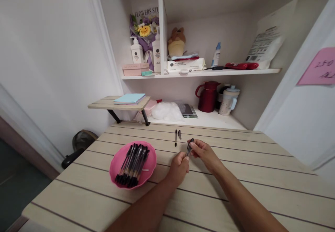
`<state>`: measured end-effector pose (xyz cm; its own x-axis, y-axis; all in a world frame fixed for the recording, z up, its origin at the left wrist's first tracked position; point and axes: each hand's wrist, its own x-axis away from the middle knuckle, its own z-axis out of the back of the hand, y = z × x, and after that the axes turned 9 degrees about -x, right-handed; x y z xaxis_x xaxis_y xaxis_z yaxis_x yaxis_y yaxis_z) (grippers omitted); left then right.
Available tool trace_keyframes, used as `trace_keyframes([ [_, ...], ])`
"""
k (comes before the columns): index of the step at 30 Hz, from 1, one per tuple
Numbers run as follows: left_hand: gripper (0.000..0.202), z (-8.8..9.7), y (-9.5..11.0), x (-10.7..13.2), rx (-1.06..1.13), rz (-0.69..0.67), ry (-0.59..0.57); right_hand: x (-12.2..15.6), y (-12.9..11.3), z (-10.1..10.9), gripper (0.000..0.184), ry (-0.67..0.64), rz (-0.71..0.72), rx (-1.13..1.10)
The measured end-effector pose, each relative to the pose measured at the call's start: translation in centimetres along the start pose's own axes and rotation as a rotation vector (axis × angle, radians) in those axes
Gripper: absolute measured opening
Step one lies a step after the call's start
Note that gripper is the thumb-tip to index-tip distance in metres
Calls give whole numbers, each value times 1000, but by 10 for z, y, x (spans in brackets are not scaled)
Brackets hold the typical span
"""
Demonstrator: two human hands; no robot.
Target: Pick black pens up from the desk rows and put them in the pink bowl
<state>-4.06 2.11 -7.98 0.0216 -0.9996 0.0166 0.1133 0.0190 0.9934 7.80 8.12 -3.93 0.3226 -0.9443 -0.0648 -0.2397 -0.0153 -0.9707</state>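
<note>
Between my two hands is a pen (188, 149) with a black cap and a see-through barrel, tilted up toward the right. My left hand (179, 167) is closed round its lower part, over the table. At the upper, black-capped end, my right hand (202, 152) pinches with thumb and fingers. Just beyond my hands lie a thin black pen part (176, 137) and a short dark piece (179, 134), which looks like a pen cap. A pink scalloped bowl (115, 181) to the left holds several black-capped pens (133, 164) and a small white stick (145, 170).
The slatted wooden table (235, 197) reaches back to a white shelf unit (225, 73). A small raised stand (104, 103) with blue paper (130, 98) is at the back left. A red jug (208, 97) and a pale tumbler (228, 101) stand at the back right.
</note>
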Motion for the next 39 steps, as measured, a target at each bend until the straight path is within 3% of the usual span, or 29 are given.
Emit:
trace_keyframes([
  [4, 26, -3, 14, 8, -117, 26, 19, 3, 18, 18, 41, 191, 13, 57],
  [6, 25, 3, 28, 15, -296, -56, 40, 3, 31, 30, 40, 221, -23, 168],
  [9, 21, 29, 55, 29, -644, -270, 175, 3, 47, 45, 37, 205, -40, 160],
  [11, 20, 56, 72, 41, -835, -283, 223, 3, 52, 49, 37, 191, -45, 134],
  [15, 23, 106, 87, 63, -1195, -54, 301, 2, 56, 49, 37, 189, -31, 182],
  [19, 25, 125, 74, 74, -1346, 186, 316, 4, 55, 44, 34, 173, -7, 207],
  [23, 25, 123, 61, 74, -1415, 202, 305, 7, 52, 40, 33, 177, 18, 184],
  [26, 23, 120, 63, 73, -1451, 218, 353, 7, 52, 40, 31, 170, 20, 235],
  [30, 22, 111, 70, 73, -1366, 55, 393, 0, 52, 39, 28, 157, 49, 513],
  [34, 19, 80, 66, 72, -975, -133, 148, -16, 44, 27, 23, 128, 42, 797],
  [36, 18, 61, 59, 70, -786, -95, 8, -27, 39, 15, 21, 118, 43, 872],
  [39, 15, 41, 47, 65, -630, -25, -83, -45, 34, -10, 22, 105, 30, 978],
])
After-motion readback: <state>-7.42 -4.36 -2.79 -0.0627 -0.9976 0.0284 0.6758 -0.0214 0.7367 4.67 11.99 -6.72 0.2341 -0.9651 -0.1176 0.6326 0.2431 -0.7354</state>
